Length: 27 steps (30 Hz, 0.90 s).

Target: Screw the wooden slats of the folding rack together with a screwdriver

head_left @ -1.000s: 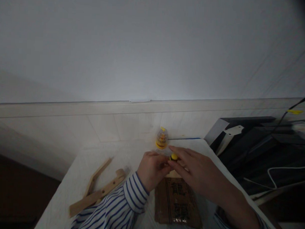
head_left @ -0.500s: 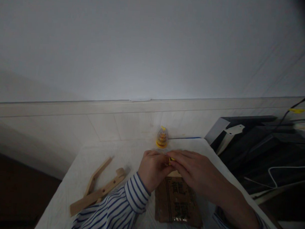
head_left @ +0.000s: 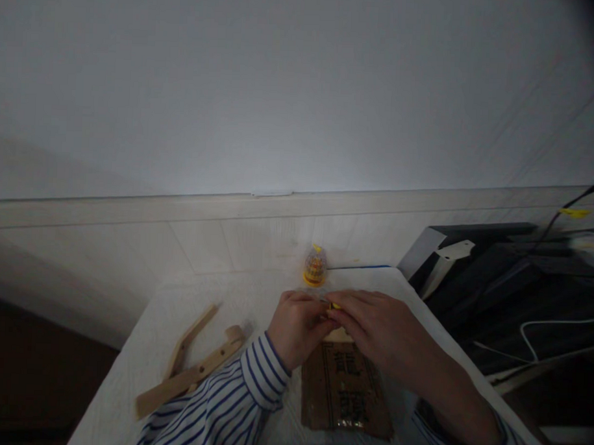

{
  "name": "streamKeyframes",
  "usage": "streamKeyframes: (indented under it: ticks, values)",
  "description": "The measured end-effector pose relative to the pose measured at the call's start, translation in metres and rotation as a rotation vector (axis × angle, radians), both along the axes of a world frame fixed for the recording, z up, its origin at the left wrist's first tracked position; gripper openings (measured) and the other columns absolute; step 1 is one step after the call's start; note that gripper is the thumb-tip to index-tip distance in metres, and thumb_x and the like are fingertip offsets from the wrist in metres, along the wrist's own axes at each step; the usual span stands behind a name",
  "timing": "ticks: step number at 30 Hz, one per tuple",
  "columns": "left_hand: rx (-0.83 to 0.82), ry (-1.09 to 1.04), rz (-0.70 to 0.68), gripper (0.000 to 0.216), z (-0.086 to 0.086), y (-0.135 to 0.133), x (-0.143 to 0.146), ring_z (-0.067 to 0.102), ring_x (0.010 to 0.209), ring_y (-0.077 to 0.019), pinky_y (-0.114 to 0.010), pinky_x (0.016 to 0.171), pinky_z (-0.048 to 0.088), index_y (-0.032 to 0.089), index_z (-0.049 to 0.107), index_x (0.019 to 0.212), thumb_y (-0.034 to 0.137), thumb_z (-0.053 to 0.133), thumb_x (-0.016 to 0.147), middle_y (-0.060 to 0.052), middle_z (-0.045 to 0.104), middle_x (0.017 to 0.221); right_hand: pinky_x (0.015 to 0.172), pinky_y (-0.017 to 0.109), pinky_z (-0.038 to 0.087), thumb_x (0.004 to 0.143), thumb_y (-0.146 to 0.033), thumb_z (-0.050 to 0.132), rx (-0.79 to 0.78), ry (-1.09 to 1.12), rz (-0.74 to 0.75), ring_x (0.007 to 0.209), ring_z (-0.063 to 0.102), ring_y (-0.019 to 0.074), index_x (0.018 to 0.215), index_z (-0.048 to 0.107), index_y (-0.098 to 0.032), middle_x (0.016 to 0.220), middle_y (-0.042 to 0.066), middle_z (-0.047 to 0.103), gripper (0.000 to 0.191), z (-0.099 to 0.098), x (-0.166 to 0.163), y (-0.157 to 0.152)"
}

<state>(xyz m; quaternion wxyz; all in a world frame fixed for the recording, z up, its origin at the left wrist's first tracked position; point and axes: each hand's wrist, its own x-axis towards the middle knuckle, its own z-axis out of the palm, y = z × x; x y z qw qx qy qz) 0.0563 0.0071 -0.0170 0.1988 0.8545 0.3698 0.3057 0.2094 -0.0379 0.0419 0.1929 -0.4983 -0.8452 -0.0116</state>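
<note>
My left hand (head_left: 298, 328) and my right hand (head_left: 371, 326) meet over the table, their fingertips pinched together around a small yellow piece (head_left: 334, 306). Most of that piece is hidden by the fingers, so its kind does not show. Just below the fingers lies a brown flat packet (head_left: 340, 393) with dark Chinese characters, and a pale wooden part (head_left: 338, 335) shows at its upper end. Beyond my hands, a small clear bottle with a yellow base and yellow tip (head_left: 315, 267) stands upright near the wall.
On the left of the white-covered table (head_left: 141, 347) lie wooden bars with holes (head_left: 194, 371), joined in an angled shape. Dark panels (head_left: 494, 281) and a white cable (head_left: 561, 322) are beside the table on the right. A pale wall (head_left: 257, 240) closes off the back.
Both hands stay pinched at the same spot, with only a slight shift of the fingers around the yellow piece. The view has moved a little.
</note>
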Motion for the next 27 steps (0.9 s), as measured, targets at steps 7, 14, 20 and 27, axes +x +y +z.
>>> streamKeyframes:
  ticks: [7,14,20,27]
  values:
    - [-0.015,-0.008,-0.022,0.005,0.0022,0.0014,-0.001,0.06,0.074,-0.0168,-0.029,0.076,0.041,0.018,0.067,0.071,0.023,0.068,0.074,-0.001,0.067,0.068,0.068,0.038,0.051,0.087,-0.02,0.045,0.029,-0.07,-0.033,0.078,0.065,0.0222,0.097,0.061,-0.016,0.091,0.008,0.069,0.02,-0.0011,-0.0007,-0.0002]
    - [-0.045,-0.015,-0.054,0.008,0.0021,0.0022,-0.0014,0.06,0.071,-0.0155,-0.027,0.075,0.042,0.017,0.067,0.069,0.02,0.065,0.076,-0.001,0.066,0.067,0.065,0.037,0.048,0.089,-0.022,0.043,0.039,-0.108,-0.068,0.077,0.064,0.0233,0.095,0.062,-0.015,0.087,0.009,0.069,0.021,-0.0028,-0.0032,-0.0007]
    - [-0.058,-0.022,-0.091,0.008,-0.0019,0.0042,-0.0023,0.06,0.075,-0.0157,-0.027,0.078,0.041,0.018,0.068,0.074,0.021,0.062,0.079,-0.001,0.067,0.072,0.061,0.035,0.047,0.088,-0.024,0.045,0.066,-0.155,-0.092,0.072,0.064,0.0226,0.091,0.062,-0.016,0.083,0.008,0.069,0.019,-0.002,-0.0046,-0.0019]
    - [-0.032,-0.02,-0.039,0.012,0.0027,0.0015,0.0008,0.06,0.069,-0.0159,-0.028,0.074,0.041,0.017,0.066,0.069,0.026,0.064,0.076,0.0,0.065,0.063,0.063,0.032,0.047,0.089,-0.025,0.045,0.081,-0.127,-0.076,0.072,0.064,0.0204,0.09,0.062,-0.017,0.083,0.006,0.069,0.019,-0.0032,-0.0032,0.0005]
